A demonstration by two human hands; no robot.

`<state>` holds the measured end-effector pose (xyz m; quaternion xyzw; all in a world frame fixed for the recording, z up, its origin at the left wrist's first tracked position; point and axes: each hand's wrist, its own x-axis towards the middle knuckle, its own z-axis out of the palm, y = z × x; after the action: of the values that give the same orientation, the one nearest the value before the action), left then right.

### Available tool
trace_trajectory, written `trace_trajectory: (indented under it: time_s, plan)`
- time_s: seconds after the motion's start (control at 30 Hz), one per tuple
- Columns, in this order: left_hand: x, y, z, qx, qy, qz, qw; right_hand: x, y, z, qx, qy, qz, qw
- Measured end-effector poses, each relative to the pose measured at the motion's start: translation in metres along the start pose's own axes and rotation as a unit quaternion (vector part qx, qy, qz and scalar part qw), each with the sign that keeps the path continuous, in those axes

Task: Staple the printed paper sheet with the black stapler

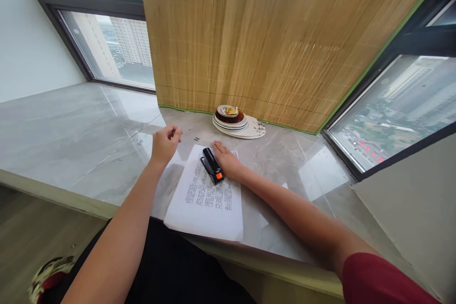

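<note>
A black stapler point(213, 165) with an orange patch at its near end lies on a stack of printed paper sheets point(206, 216). Flat along the upper right part of the sheets rests my right hand point(227, 160), fingers stretched out beside the stapler. My left hand point(165, 143) is raised to the left of the paper, its fingers curled in a pinch. Whatever those fingers hold, if anything, is hidden. Two small dark pieces that look like staple strips point(196, 139) lie on the stone sill beyond the paper.
Stacked plates point(231, 126) with a small yellow packet point(231, 110) on top stand at the back, by a bamboo blind point(242, 47). Windows flank the blind. The grey stone sill point(281, 161) has a front edge close to my lap.
</note>
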<state>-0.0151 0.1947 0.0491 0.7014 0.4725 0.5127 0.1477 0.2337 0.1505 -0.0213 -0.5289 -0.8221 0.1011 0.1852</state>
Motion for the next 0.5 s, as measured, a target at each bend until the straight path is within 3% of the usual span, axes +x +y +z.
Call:
trace_trajectory:
  time_s: [0.13, 0.27, 0.4, 0.5]
  plan:
    - [-0.006, -0.003, 0.012, 0.063, -0.186, 0.076, 0.978, -0.022, 0.017, -0.012, 0.000, -0.001, 0.011, 1.000]
    - [-0.016, -0.005, 0.023, 0.075, -0.324, 0.126, 0.935, -0.018, 0.017, -0.023, 0.061, 0.021, 0.028, 0.998]
    - [-0.023, -0.006, 0.027, 0.093, -0.407, 0.137, 0.898, -0.032, 0.012, -0.049, 0.175, 0.163, 0.138, 0.961]
    - [-0.025, -0.005, 0.026, 0.109, -0.422, 0.131, 0.890, -0.066, -0.003, -0.064, 0.195, 0.164, 0.139, 0.957]
